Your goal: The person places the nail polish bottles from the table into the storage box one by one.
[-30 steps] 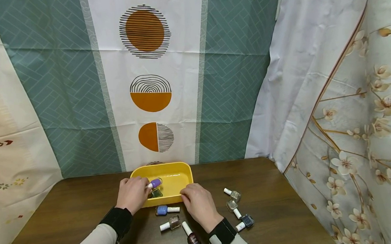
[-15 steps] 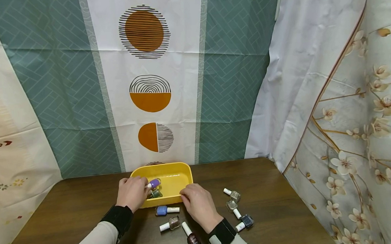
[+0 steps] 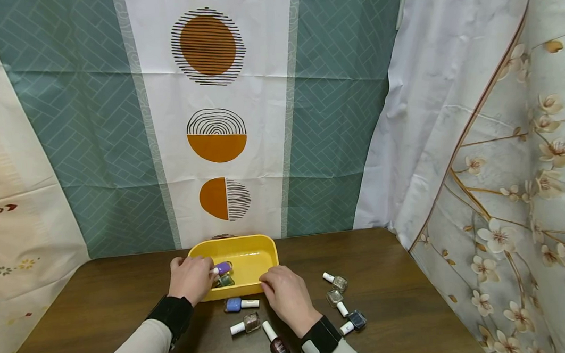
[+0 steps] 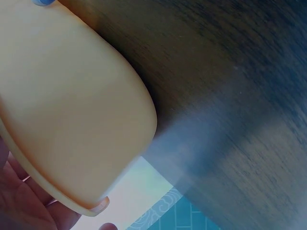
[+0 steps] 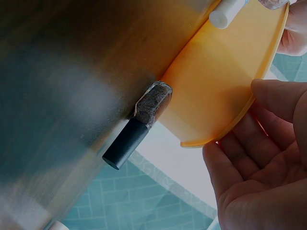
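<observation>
A yellow tray [image 3: 253,258] stands at the back of the table. My left hand [image 3: 191,277] reaches over its left rim and seems to pinch the white cap of a purple nail polish bottle [image 3: 223,267]; the fingertips are hidden. Below that bottle, a green nail polish bottle [image 3: 225,280] lies in the tray, partly covered by the hand. My right hand [image 3: 286,293] grips the tray's near right rim, with the thumb outside and fingers inside in the right wrist view. A black-capped glitter bottle [image 5: 153,103] lies beside the tray there.
In front of the tray lie a blue bottle [image 3: 241,304], a brown glitter bottle [image 3: 251,322] and a dark red bottle [image 3: 279,349]. Right of my right hand are two glitter bottles [image 3: 339,283] [image 3: 334,297] and a dark blue bottle [image 3: 356,320]. A curtain [image 3: 245,200] hangs behind the table.
The purple bottle has tipped slightly lower and flatter over the tray. More of the green bottle shows beneath it. Both hands have hardly moved.
</observation>
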{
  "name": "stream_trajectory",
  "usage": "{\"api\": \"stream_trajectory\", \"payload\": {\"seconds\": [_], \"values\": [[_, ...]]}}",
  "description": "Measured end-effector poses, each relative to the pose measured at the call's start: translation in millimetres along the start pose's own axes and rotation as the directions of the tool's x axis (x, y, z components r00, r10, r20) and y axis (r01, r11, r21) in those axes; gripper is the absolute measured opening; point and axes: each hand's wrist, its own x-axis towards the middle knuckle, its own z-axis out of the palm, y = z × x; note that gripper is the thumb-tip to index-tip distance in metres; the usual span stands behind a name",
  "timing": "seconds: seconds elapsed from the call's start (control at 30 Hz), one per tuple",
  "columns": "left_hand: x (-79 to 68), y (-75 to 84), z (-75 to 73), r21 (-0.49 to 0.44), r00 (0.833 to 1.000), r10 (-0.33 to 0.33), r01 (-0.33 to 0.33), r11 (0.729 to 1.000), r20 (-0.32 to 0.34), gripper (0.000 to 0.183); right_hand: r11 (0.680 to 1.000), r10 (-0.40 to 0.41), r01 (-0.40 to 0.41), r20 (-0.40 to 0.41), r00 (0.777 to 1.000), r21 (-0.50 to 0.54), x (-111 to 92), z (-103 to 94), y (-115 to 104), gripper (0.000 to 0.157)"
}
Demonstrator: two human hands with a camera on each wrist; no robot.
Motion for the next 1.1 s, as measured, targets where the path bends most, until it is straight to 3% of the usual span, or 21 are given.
{"api": "stream_trajectory", "payload": {"seconds": [0.63,0.9,1.1], "values": [[-1.2,-1.6,-1.3,-0.005,0.999,-0.006,0.006,1.000,0.037,0.016,1.000,0.008,-0.008,0.011,1.000,-0.001,0,0.5,0,0.009],[-12.5,-4.0,-2.1,-0.028,0.998,0.011,-0.013,1.000,-0.067,0.029,1.000,0.012,-0.012,0.025,1.000,0.009,0,0.7,0,0.010],[-22.9,-1.0,-5.3,-0.001,0.985,0.062,-0.063,0.998,-0.161,0.038,1.000,0.019,-0.019,0.029,0.999,0.009,0,0.2,0,0.011]]}}
